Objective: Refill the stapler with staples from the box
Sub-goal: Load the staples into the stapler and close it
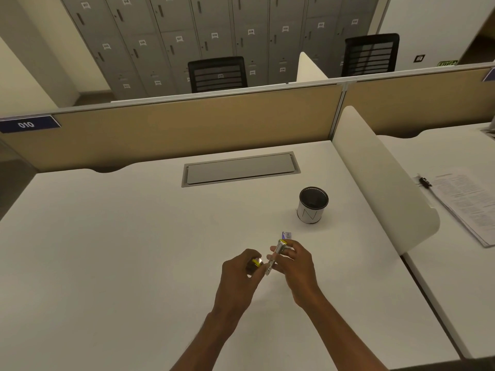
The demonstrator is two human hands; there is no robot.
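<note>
A small silver stapler with yellow trim [276,255] is held above the white desk [134,236], hinged open. My right hand [296,266] grips its long metal arm, which points up and away. My left hand [238,274] holds the other end, where a yellow and silver part [256,261] shows between the fingers. A small blue and white staple box [286,235] lies on the desk just beyond my right hand's fingertips. Whether staples sit in the stapler is too small to tell.
A white cup with a dark inside [312,205] stands beyond the box to the right. A grey cable flap [241,169] is set into the desk's far side. A white divider [383,178] borders the right edge; papers on a clipboard [463,202] lie on the neighbouring desk.
</note>
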